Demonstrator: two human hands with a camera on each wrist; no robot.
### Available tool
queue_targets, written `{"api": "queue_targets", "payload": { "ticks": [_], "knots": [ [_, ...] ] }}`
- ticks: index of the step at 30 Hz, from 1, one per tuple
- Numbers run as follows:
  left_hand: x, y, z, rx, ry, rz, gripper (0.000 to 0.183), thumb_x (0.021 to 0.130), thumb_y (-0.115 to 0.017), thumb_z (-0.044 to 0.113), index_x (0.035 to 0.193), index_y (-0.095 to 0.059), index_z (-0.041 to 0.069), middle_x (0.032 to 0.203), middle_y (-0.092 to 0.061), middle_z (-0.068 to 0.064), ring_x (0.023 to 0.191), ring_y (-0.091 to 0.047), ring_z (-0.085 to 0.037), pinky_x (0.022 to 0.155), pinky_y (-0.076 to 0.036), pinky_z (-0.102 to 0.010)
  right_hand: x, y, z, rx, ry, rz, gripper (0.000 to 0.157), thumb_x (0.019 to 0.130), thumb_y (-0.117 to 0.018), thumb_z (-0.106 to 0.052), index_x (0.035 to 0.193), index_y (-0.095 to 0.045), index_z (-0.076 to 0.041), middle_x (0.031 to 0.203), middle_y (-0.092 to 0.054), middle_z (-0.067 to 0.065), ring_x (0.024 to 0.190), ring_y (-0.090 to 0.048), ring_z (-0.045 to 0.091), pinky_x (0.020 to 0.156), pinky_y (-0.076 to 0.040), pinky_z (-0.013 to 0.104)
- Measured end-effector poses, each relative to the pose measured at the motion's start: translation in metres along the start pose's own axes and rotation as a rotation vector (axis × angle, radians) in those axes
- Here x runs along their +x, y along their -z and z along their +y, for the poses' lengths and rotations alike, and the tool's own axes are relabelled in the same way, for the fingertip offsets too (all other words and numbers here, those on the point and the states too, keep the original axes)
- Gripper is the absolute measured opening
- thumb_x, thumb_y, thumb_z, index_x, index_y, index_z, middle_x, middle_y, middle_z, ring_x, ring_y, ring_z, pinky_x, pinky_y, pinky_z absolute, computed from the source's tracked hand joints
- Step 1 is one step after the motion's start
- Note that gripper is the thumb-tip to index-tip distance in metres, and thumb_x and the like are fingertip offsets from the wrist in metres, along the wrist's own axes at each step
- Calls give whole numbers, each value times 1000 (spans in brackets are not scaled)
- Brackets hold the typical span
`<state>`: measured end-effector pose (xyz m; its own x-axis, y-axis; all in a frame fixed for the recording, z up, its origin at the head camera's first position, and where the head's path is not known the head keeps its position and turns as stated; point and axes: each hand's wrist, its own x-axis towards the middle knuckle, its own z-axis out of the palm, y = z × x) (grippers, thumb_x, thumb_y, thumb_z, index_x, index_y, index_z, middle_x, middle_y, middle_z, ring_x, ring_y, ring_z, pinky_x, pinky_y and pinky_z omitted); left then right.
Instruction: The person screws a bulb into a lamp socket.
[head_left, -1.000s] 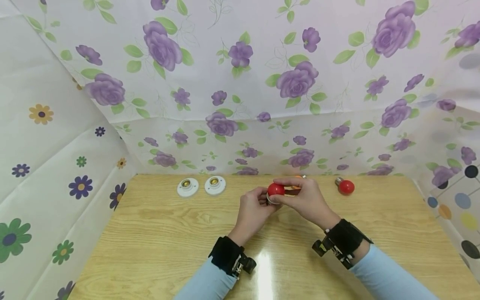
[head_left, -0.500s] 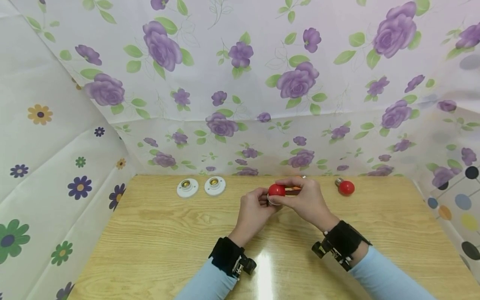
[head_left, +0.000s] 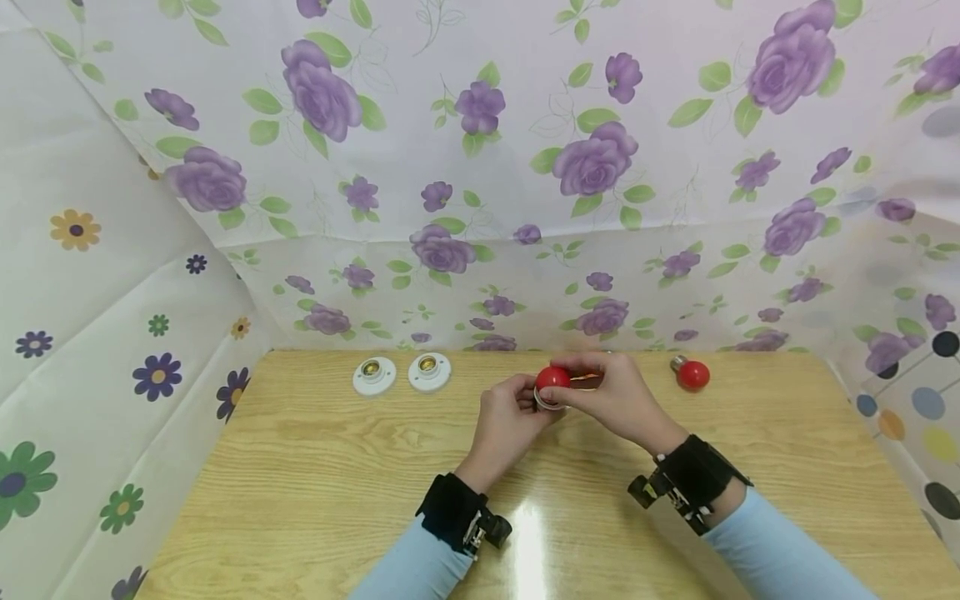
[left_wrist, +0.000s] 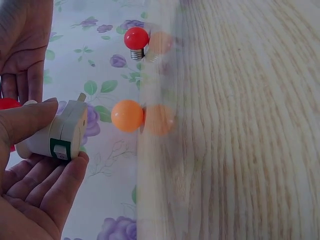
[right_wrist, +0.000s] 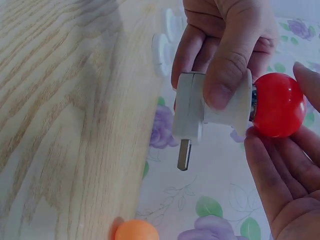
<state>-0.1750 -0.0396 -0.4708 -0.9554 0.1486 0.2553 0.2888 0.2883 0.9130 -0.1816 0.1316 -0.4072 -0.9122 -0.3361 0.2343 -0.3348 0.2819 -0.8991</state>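
Note:
My left hand (head_left: 513, 421) grips a white plug-in lamp socket (right_wrist: 220, 102) between thumb and fingers, above the table. Its flat metal prong (right_wrist: 184, 155) points down in the right wrist view, and a green-edged switch (left_wrist: 60, 149) shows in the left wrist view. A round red light bulb (right_wrist: 280, 105) sits at the socket's mouth, a sliver of its metal base visible at the rim. My right hand (head_left: 618, 400) pinches this bulb with the thumb on one side and fingers on the other. How deep the bulb's thread sits is hidden.
Two round white lamp holders (head_left: 375, 376) stand at the table's back left. Another red bulb (head_left: 693, 376) lies at the back right. An orange bulb (left_wrist: 127, 116) lies near the back edge, behind my right hand in the head view. Floral cloth (head_left: 480, 167) hangs behind the wooden table (head_left: 315, 500).
My right hand shifts its fingers slightly around the red bulb. My left hand and the socket stay in almost the same place.

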Motion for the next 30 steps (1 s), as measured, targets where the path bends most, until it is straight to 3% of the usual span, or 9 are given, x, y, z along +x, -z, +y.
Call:
{"api": "queue_targets", "payload": {
  "ticks": [7,14,19,24,30],
  "knots": [
    [-2,-1,-1,18,17,-1,26,76,-75,18,99,-65,13,84,-63,8,78,-61,-4,67,-50,-23,1,1,20,-10,27,-34,43,74,-78,-27,112,-66,-11,109,-61,-1,93,-62,14,72,-50,30],
    [0,0,0,72,-37,-6,26,77,-74,19,101,-64,14,86,-62,11,78,-60,-2,68,-49,-21,1,3,20,1,81,-52,38,76,-77,-25,111,-66,-18,112,-60,0,98,-60,14,74,-50,35],
    [0,2,0,113,-67,-25,27,78,-75,21,101,-63,16,89,-62,11,81,-59,-1,70,-48,-20,1,2,20,-3,107,-69,39,76,-76,-24,112,-66,-11,113,-60,2,99,-59,16,74,-50,33],
    [1,4,0,112,-79,-73,27,78,-74,20,102,-61,18,93,-61,10,85,-58,-2,71,-47,-19,1,4,22,-8,133,-103,40,77,-76,-23,114,-65,-11,113,-60,0,102,-58,17,74,-50,34],
    [2,8,-4,58,-50,-189,31,82,-71,14,110,-59,18,102,-59,9,94,-56,-4,76,-47,-20,3,12,22,-6,145,-237,40,80,-73,-18,119,-63,-13,118,-59,-2,109,-53,14,80,-48,37]
  ]
}}
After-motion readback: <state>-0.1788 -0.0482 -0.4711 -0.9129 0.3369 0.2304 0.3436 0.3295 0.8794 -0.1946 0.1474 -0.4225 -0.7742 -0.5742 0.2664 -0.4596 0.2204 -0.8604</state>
